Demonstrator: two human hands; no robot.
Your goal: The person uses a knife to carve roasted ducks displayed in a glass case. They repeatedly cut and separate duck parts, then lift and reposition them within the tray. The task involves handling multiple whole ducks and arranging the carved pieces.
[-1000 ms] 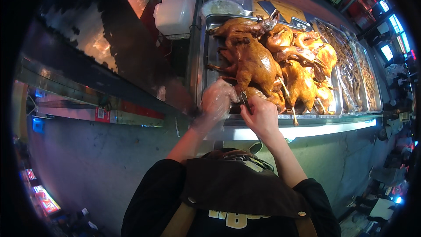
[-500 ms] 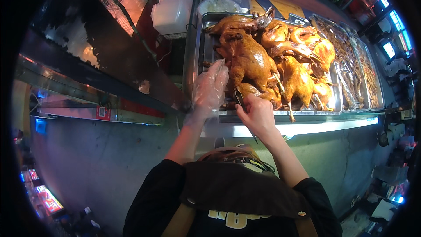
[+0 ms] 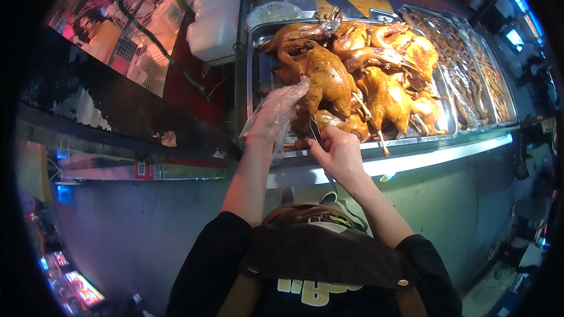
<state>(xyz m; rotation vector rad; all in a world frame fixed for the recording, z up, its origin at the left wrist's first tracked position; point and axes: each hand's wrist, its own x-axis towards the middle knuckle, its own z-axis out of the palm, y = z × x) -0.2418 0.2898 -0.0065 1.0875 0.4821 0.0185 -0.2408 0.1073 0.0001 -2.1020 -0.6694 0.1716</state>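
Observation:
A glossy brown roast duck (image 3: 331, 76) lies breast up at the left of a metal tray (image 3: 252, 67), its neck bent back toward the far rim. My left hand (image 3: 275, 111), in a clear loose plastic glove, has its fingers closed against the duck's left side near the leg. Part of its grip is hidden. Bare of any glove, my right hand (image 3: 341, 152) pinches a pair of slim metal tweezers (image 3: 315, 129). Their tips reach the duck's near end, and their back end sticks out below my palm.
Several more roast ducks (image 3: 385, 97) fill the tray's right part. Beyond them stand trays of dark, thin pieces (image 3: 446, 53) under plastic film. A blade (image 3: 345, 6) lies on a wooden board (image 3: 326, 1) at the back. White plastic boxes (image 3: 212, 32) are stacked at the left.
My left hand has moved a little right and turned, its fingertips now overlapping the duck's side. The tweezers stay at the duck's near end. The whole view has shifted slightly.

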